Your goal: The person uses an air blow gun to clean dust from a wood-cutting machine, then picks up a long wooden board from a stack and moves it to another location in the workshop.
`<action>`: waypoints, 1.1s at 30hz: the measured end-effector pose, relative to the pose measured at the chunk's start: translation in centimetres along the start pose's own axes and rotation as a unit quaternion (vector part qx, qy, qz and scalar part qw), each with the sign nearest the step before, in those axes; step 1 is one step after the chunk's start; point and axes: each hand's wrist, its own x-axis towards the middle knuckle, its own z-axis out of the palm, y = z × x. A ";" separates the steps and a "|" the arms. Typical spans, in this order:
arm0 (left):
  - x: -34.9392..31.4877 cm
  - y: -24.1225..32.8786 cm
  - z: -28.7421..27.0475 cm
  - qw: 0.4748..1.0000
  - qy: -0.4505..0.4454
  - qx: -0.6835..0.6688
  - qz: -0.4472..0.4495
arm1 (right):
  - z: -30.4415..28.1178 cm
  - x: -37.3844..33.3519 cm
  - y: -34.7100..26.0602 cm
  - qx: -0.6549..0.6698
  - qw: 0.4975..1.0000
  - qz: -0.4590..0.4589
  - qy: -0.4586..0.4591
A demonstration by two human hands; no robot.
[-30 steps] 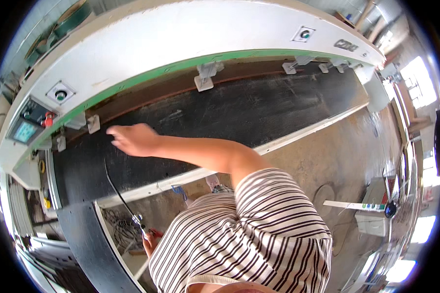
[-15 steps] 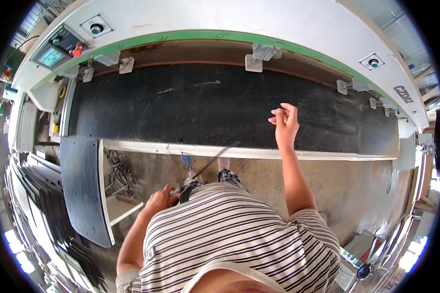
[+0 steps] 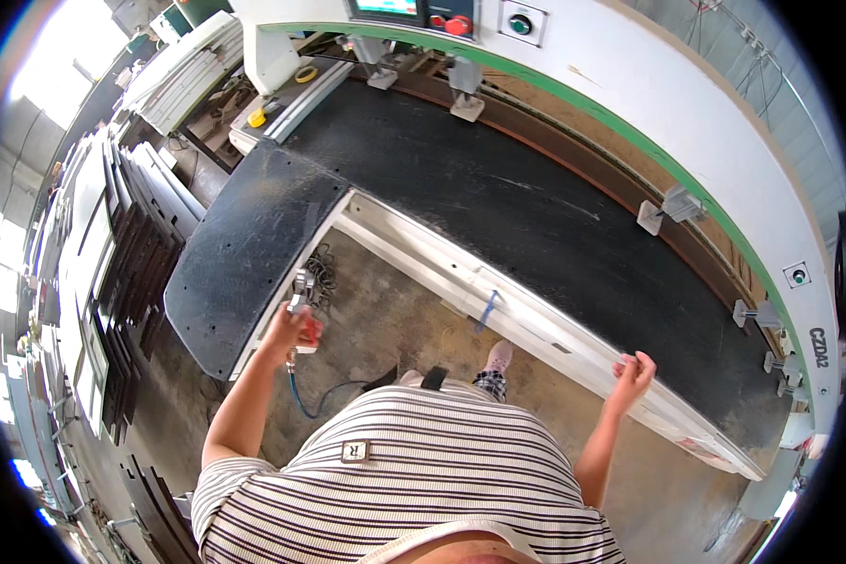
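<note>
My left hand [image 3: 287,331] is closed around a red and silver air tool [image 3: 311,332] beside the inner edge of the black side table. A blue hose [image 3: 299,399] runs from the tool's lower end toward my waist. The palm hides part of its body, so its exact kind is unclear. Over the white front rail [image 3: 573,346] of the long black worktable [image 3: 479,202], my right hand [image 3: 634,373] is raised with loosely curled fingers, and nothing shows in them. At my waist a short black strip [image 3: 434,378] sticks out from under the striped shirt.
A white machine beam [image 3: 592,47] with a green edge and several clamps spans the worktable's far side. The black side table [image 3: 244,244] stands at left, with stacked dark panels [image 3: 127,273] beyond. Coiled cable [image 3: 321,273] and a blue strap [image 3: 487,310] are near the rail.
The view has turned to the left. My left hand has moved from my waist, where it was at a thin dark strip, to the air tool. My right hand is now lower, above the rail.
</note>
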 end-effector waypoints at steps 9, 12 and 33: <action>16.4 -8.9 -28.6 0.917 0.362 -0.051 0.156 | 8.3 -15.5 -5.7 -0.038 0.959 0.018 -0.281; 21.4 -7.1 -24.4 0.852 0.454 0.141 0.220 | 3.2 -20.2 -3.0 -0.015 0.967 0.092 -0.237; -13.9 -28.7 37.1 0.272 -0.691 0.612 0.271 | -18.3 -62.7 11.7 -0.089 0.884 0.405 0.215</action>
